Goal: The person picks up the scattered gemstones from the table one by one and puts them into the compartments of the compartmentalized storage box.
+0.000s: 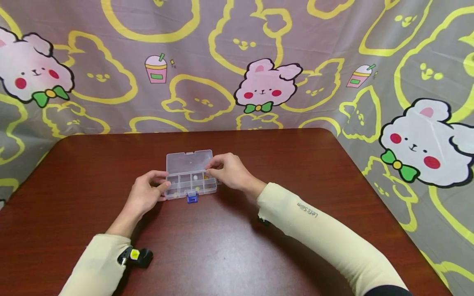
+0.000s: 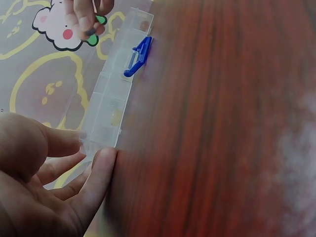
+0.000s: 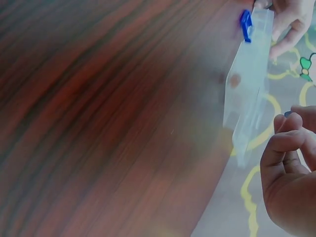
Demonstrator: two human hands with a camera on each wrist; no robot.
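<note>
A clear plastic compartment box point(image 1: 185, 190) with a blue latch point(image 1: 192, 197) lies on the table, its lid point(image 1: 189, 161) raised at the back. My left hand point(image 1: 147, 190) grips the box's left end, thumb at the near side and fingers behind and below. My right hand point(image 1: 231, 170) is over the right-hand compartments. Between its thumb and fingertips it pinches a small dark blue piece point(image 3: 287, 114), mostly hidden by the fingers. Inside the box sit a white bead point(image 1: 196, 178), an orange-yellow piece point(image 1: 206, 177) and a yellowish piece point(image 2: 116, 117).
The box stands on a dark reddish-brown wooden table point(image 1: 222, 255), toward its far half. Behind the table and along its right side hangs a grey curtain point(image 1: 207, 53) with rabbit and yellow outline prints.
</note>
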